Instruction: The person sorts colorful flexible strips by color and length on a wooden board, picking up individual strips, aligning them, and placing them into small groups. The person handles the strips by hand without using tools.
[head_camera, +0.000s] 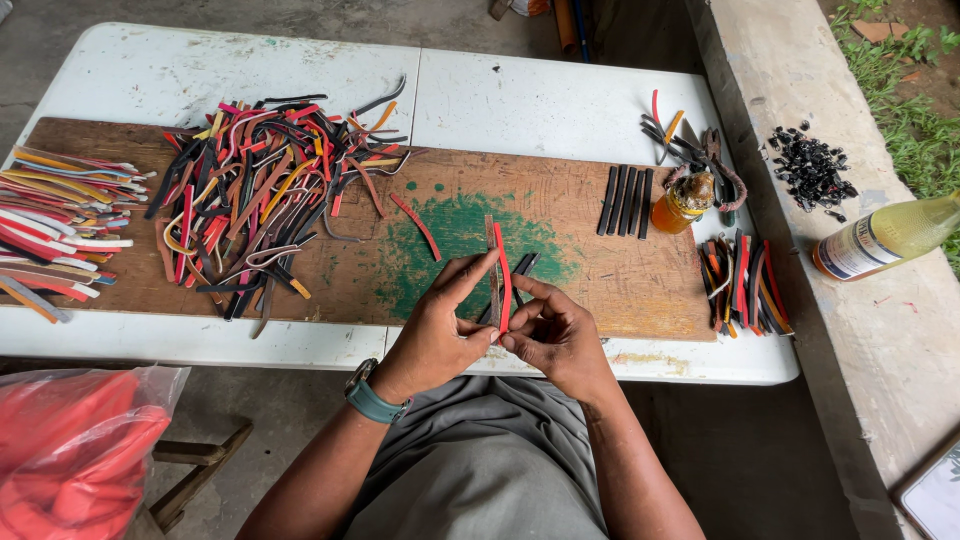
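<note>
While your left hand (432, 335) and right hand (556, 338) pinch the red strip (503, 283) upright between them, above the desk (560, 105) edge, a loose fingertip grip could let it slide down and drop into your lap.

Open green-stained board (455, 235) ahead of the hands, between strip heap (262, 185) and, seemingly, small glue bottle (683, 203).

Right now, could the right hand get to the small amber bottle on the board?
Probably yes: the small amber bottle stands beyond the right hand with bare board between, though that hand holds strips.
</note>
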